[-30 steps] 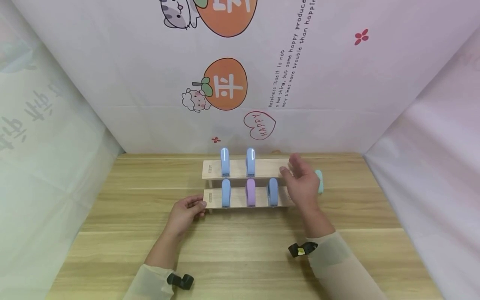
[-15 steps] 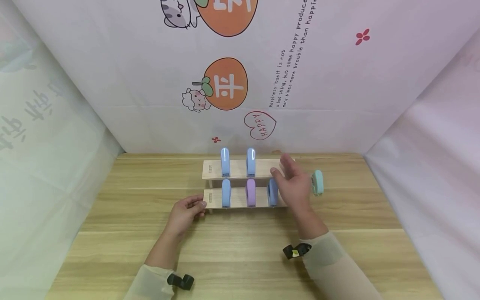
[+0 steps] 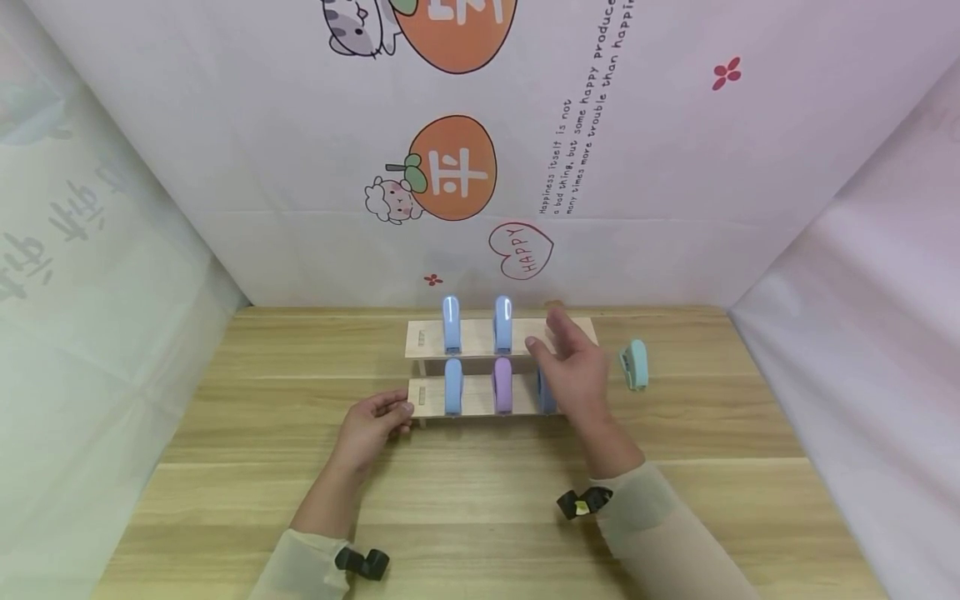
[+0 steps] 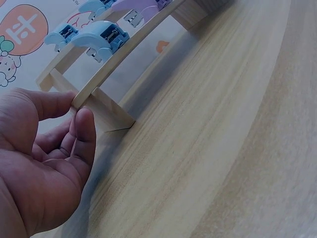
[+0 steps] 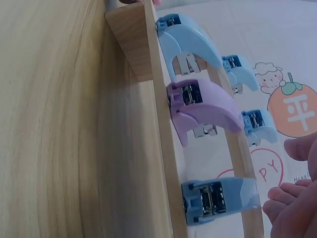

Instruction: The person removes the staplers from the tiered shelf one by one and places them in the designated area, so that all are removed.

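A two-tier wooden rack (image 3: pixel 477 402) stands on the table, its long shelves running left to right. On the lower tier are a light blue stapler (image 3: pixel 453 387), a purple stapler (image 3: pixel 502 387) and a greyer blue stapler (image 5: pixel 220 201), partly covered by my right hand in the head view. Two more blue staplers, a left one (image 3: pixel 451 325) and a right one (image 3: pixel 503 325), sit on the upper tier. My left hand (image 3: pixel 367 429) pinches the lower shelf's left end between thumb and fingers. My right hand (image 3: pixel 579 375) hovers over the rack's right part, fingers extended, holding nothing.
A mint green stapler (image 3: pixel 637 365) lies on the table (image 3: pixel 480 508) right of the rack. A printed white cloth (image 3: pixel 637 258) hangs close behind the rack, with more cloth along both sides.
My right hand has moved left, from beside the mint green stapler to over the rack's right part, uncovering that stapler. My left hand keeps its pinch on the rack.
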Action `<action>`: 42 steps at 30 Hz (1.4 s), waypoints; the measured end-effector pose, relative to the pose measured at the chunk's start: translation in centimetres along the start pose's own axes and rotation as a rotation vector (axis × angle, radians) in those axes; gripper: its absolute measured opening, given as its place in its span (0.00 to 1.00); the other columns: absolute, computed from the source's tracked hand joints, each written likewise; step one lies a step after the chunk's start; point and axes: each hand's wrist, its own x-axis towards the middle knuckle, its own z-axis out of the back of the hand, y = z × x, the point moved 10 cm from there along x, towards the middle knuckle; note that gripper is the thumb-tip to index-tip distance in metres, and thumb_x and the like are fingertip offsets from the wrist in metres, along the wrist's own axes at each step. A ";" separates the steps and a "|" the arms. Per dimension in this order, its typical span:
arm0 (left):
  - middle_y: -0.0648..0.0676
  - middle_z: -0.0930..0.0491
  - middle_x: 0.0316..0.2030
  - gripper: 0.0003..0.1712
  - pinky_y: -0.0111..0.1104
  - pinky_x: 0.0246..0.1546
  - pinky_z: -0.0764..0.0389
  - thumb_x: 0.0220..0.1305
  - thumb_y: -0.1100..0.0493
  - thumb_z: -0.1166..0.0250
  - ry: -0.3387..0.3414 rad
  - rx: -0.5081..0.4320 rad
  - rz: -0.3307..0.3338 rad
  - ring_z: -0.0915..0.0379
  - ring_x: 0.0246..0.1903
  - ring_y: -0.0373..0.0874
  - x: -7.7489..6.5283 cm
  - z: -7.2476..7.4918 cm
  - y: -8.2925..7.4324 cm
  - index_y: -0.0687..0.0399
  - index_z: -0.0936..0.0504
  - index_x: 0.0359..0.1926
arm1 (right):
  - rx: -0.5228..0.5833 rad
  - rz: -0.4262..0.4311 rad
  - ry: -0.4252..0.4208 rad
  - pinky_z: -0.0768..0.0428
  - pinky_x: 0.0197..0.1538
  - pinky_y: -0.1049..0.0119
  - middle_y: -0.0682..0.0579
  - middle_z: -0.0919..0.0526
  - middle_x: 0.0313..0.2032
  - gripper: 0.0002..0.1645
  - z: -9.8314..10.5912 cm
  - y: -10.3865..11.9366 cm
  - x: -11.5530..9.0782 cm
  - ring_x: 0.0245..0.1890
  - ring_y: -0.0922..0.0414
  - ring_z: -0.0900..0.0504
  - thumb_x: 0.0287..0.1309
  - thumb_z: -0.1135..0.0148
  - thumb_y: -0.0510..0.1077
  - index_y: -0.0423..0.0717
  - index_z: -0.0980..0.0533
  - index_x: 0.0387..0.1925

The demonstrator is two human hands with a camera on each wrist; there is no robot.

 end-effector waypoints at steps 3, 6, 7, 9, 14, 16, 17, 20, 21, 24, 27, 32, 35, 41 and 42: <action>0.60 0.16 0.47 0.23 0.33 0.42 0.11 0.69 0.62 0.30 -0.003 0.002 0.001 0.18 0.40 0.47 0.0 0.0 0.1 0.67 0.20 0.61 | -0.022 -0.002 0.009 0.19 0.63 0.61 0.52 0.21 0.66 0.36 -0.3 0.0 -0.1 0.66 0.54 0.22 0.61 0.25 0.43 0.45 0.25 0.69; 0.60 0.16 0.47 0.23 0.33 0.42 0.11 0.68 0.63 0.30 -0.010 -0.001 0.007 0.18 0.40 0.48 0.0 0.0 0.2 0.66 0.20 0.61 | -0.040 0.003 0.013 0.21 0.65 0.62 0.51 0.21 0.66 0.36 -0.7 0.2 -0.2 0.67 0.54 0.23 0.62 0.25 0.43 0.45 0.26 0.70; 0.60 0.16 0.47 0.23 0.33 0.42 0.11 0.68 0.63 0.30 -0.012 -0.003 0.007 0.18 0.40 0.48 0.0 0.0 0.2 0.66 0.20 0.61 | -0.038 0.010 0.014 0.21 0.65 0.63 0.51 0.21 0.66 0.36 -0.8 0.3 -0.2 0.66 0.54 0.23 0.61 0.25 0.43 0.44 0.26 0.70; 0.60 0.16 0.47 0.23 0.33 0.42 0.11 0.68 0.63 0.29 -0.016 -0.007 0.007 0.18 0.40 0.48 0.0 0.0 0.1 0.67 0.20 0.61 | -0.027 0.029 0.013 0.22 0.66 0.64 0.49 0.21 0.66 0.36 -1.0 0.6 -0.3 0.66 0.54 0.22 0.61 0.25 0.42 0.43 0.26 0.69; 0.60 0.16 0.46 0.23 0.33 0.42 0.12 0.69 0.62 0.29 -0.014 -0.012 0.004 0.18 0.40 0.47 0.0 0.0 0.0 0.67 0.20 0.61 | 0.012 0.050 0.014 0.23 0.67 0.66 0.47 0.20 0.64 0.35 -1.6 0.7 -0.3 0.65 0.53 0.21 0.60 0.24 0.39 0.41 0.25 0.68; 0.60 0.16 0.46 0.23 0.34 0.43 0.12 0.69 0.62 0.30 -0.011 -0.017 0.005 0.18 0.39 0.47 -0.1 -0.1 0.1 0.67 0.20 0.62 | 0.012 0.052 0.019 0.23 0.67 0.65 0.47 0.19 0.64 0.35 -1.8 0.7 -0.3 0.65 0.53 0.21 0.59 0.25 0.39 0.41 0.25 0.68; 0.60 0.16 0.46 0.23 0.34 0.43 0.12 0.69 0.62 0.30 -0.009 -0.019 0.008 0.18 0.40 0.47 -0.1 -0.2 0.1 0.66 0.20 0.62 | 0.015 0.051 0.023 0.23 0.67 0.64 0.47 0.19 0.64 0.35 -1.9 0.8 -0.4 0.65 0.52 0.21 0.59 0.25 0.39 0.41 0.25 0.68; 0.60 0.16 0.46 0.23 0.34 0.43 0.12 0.69 0.61 0.30 -0.012 -0.022 0.010 0.18 0.39 0.48 -0.2 -0.2 0.1 0.66 0.20 0.61 | 0.021 0.048 0.038 0.23 0.68 0.63 0.47 0.20 0.64 0.35 -2.4 0.8 -0.4 0.65 0.52 0.22 0.60 0.25 0.39 0.40 0.25 0.68; 0.60 0.16 0.46 0.23 0.34 0.43 0.12 0.69 0.61 0.29 -0.016 -0.020 0.011 0.18 0.39 0.48 -0.2 -0.2 0.1 0.65 0.20 0.61 | 0.023 0.045 0.044 0.23 0.67 0.64 0.46 0.20 0.64 0.35 -2.5 0.8 -0.4 0.66 0.52 0.22 0.60 0.26 0.39 0.40 0.25 0.68; 0.60 0.16 0.46 0.22 0.35 0.43 0.11 0.69 0.61 0.29 -0.028 -0.009 0.011 0.17 0.39 0.48 -0.3 -0.1 -0.1 0.65 0.19 0.60 | 0.029 0.040 0.060 0.23 0.67 0.65 0.46 0.20 0.65 0.35 -3.1 0.9 -0.4 0.66 0.52 0.22 0.60 0.26 0.40 0.40 0.25 0.68; 0.61 0.16 0.48 0.22 0.35 0.44 0.11 0.68 0.61 0.28 -0.032 -0.008 0.004 0.17 0.40 0.49 -0.4 -0.1 -0.3 0.65 0.18 0.60 | 0.006 0.039 0.069 0.24 0.68 0.65 0.47 0.20 0.65 0.35 -3.5 1.1 -0.5 0.66 0.53 0.23 0.61 0.26 0.41 0.41 0.25 0.68; 0.61 0.16 0.46 0.22 0.33 0.42 0.11 0.68 0.64 0.29 -0.034 -0.017 -0.007 0.17 0.39 0.48 -0.4 -0.3 -0.5 0.66 0.19 0.60 | -0.017 0.054 0.072 0.24 0.68 0.66 0.47 0.21 0.66 0.36 -4.0 1.3 -0.4 0.67 0.54 0.23 0.61 0.25 0.42 0.40 0.26 0.69; 0.61 0.16 0.46 0.21 0.33 0.41 0.11 0.68 0.65 0.29 -0.044 -0.020 -0.006 0.17 0.38 0.48 -0.5 -0.2 -0.6 0.67 0.19 0.60 | -0.027 0.042 0.075 0.23 0.67 0.66 0.46 0.22 0.67 0.38 -4.4 1.4 -0.3 0.67 0.53 0.24 0.60 0.24 0.43 0.39 0.27 0.69; 0.61 0.16 0.46 0.21 0.32 0.40 0.11 0.68 0.65 0.30 -0.055 -0.035 -0.001 0.17 0.37 0.46 -0.4 -0.1 -0.4 0.67 0.19 0.60 | -0.060 0.006 0.090 0.22 0.67 0.62 0.47 0.23 0.67 0.39 -5.0 1.2 -0.1 0.68 0.50 0.24 0.60 0.24 0.45 0.41 0.27 0.70; 0.61 0.16 0.46 0.21 0.32 0.40 0.11 0.68 0.66 0.30 -0.056 -0.036 -0.002 0.17 0.37 0.46 -0.4 0.0 -0.4 0.67 0.19 0.60 | -0.065 0.007 0.089 0.22 0.67 0.62 0.46 0.23 0.67 0.39 -5.0 1.3 -0.1 0.68 0.50 0.24 0.60 0.23 0.45 0.41 0.27 0.70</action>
